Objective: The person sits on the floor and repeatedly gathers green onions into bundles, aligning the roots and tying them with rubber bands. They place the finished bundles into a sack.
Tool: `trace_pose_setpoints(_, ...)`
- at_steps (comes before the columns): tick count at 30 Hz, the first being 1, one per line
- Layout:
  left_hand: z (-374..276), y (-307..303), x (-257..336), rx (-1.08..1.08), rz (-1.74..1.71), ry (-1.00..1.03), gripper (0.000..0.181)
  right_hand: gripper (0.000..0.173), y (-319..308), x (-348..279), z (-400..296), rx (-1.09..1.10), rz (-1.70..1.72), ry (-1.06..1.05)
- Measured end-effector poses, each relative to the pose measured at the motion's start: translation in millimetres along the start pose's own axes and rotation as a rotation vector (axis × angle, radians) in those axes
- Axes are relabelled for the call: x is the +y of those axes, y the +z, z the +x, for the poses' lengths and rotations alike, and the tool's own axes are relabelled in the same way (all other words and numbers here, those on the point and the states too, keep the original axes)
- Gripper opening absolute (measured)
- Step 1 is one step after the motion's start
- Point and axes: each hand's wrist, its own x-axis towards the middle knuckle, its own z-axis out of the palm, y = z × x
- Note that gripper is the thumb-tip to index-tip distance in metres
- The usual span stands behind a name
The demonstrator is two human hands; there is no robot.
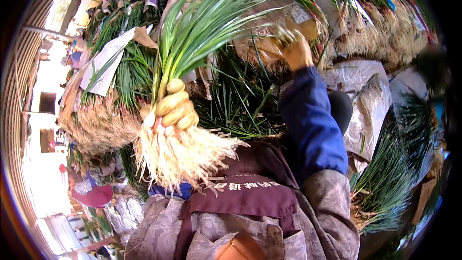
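A bunch of green onions (191, 32) with long green leaves and pale, stringy roots is gripped near its white bulbs by my left hand (177, 106), left of the middle. The roots hang over the front of my dark red apron (249, 191). Farther off, at the upper right, is my right hand (297, 48), in a blue sleeve; its fingers are bent and blurred among a few leaf tips, and whether it grips any is unclear. Loose green leaves (242, 104) lie in a dark heap between my hands and my body.
Piled onion bundles (104, 119) stand at the left, partly under a white sheet (108, 61). More rooted bundles (379, 32) line the upper right. A crumpled plastic sack (361, 97) and another leafy pile (389, 177) are at the right. Several people sit at the far left and upper left.
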Motion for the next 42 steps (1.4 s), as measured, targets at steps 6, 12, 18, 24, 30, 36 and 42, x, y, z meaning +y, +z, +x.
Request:
trace_pose_setpoints(6,33.2,8.2,2.6,0.168,0.361,0.151,0.063,0.065,152.3,62.5,-189.5,-0.426,-0.48,0.485)
trace_pose_setpoints(12,45.3,-36.9,14.2,0.28,0.475,0.116,0.057,0.027,133.2,-16.8,-229.6,-0.114,-0.169,0.075)
trace_pose_setpoints(18,54.1,-81.6,-30.3,0.438,0.484,0.096,0.06,0.025,115.6,-30.6,-203.2,-0.348,-1.03,0.326)
trace_pose_setpoints(24,28.0,-121.2,-66.0,0.536,0.077,0.033,0.055,0.037,108.7,7.1,-176.1,-0.039,-1.676,-0.634)
trace_pose_setpoints(30,26.4,-119.5,-83.6,0.649,-0.03,0.156,0.037,0.069,101.3,69.6,-166.7,-0.329,-2.068,-0.689)
trace_pose_setpoints(36,51.4,-81.9,-31.3,0.581,0.321,0.088,0.057,0.052,58.3,-39.3,-35.3,-0.183,-1.648,-0.336)
trace_pose_setpoints(42,18.1,-117.5,14.6,0.727,0.656,0.168,0.057,0.073,39.9,-114.8,85.7,0.555,-2.377,-0.602)
